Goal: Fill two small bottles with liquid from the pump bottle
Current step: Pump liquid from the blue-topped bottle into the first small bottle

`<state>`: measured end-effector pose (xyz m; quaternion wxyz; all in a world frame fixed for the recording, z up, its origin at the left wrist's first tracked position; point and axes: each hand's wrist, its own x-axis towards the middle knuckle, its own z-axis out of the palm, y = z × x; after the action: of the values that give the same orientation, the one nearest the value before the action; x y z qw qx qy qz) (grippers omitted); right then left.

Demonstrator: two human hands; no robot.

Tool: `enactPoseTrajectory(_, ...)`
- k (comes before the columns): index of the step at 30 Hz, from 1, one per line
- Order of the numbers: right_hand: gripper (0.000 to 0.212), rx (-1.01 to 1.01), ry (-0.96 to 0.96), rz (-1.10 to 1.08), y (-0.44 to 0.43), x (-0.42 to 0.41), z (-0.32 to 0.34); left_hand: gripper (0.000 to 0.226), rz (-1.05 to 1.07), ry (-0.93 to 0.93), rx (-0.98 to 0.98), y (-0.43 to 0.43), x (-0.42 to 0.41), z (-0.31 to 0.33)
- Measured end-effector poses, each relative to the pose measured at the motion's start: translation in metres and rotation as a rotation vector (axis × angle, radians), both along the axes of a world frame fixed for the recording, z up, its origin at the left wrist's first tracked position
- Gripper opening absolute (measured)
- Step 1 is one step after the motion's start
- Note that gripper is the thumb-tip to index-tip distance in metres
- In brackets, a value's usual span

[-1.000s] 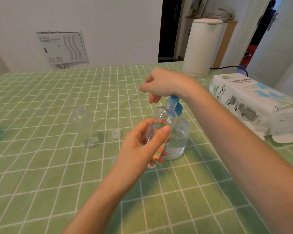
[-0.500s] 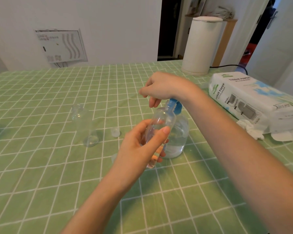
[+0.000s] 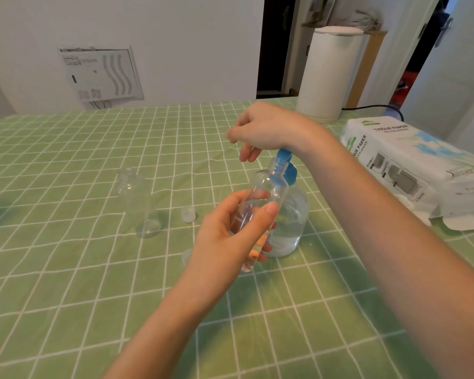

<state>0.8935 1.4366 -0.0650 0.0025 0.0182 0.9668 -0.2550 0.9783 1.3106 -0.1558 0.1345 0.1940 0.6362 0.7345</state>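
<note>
My left hand grips a small clear bottle, tilted, with its open neck held up against the blue pump nozzle. Behind it stands the clear pump bottle with a blue pump head and some liquid in its lower part. My right hand rests on top of the pump head, its fingers curled over it. A second small clear bottle stands uncapped on the table to the left. A small clear cap lies between that bottle and my left hand.
The table carries a green checked cloth. A white cylindrical appliance with a black cord stands at the back right. A tissue paper pack lies at the right, with loose tissues in front of it.
Both hands keep their places on the small bottle and the pump head. The view has shifted slightly; nothing else on the table has moved.
</note>
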Motion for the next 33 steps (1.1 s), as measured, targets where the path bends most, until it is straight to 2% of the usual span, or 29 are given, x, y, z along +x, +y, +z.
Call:
enactPoseTrajectory(9, 0.034, 0.047, -0.035, 0.009, 0.000, 0.003, -0.009, 0.031, 0.002, 0.004, -0.005, 0.001, 0.002, -0.001)
enactPoseTrajectory(14, 0.034, 0.027, -0.036, 0.002, 0.000, 0.002, -0.011, 0.045, 0.011, -0.003, -0.005, 0.002, 0.002, -0.002)
enactPoseTrajectory(20, 0.031, -0.022, -0.018, 0.015, 0.002, 0.000, -0.002, 0.034, 0.011, 0.006, -0.008, 0.003, 0.001, -0.001)
enactPoseTrajectory(33, 0.033, 0.032, -0.032, 0.009, 0.001, 0.001, -0.007, 0.036, 0.008, -0.006, -0.014, 0.001, 0.003, 0.000)
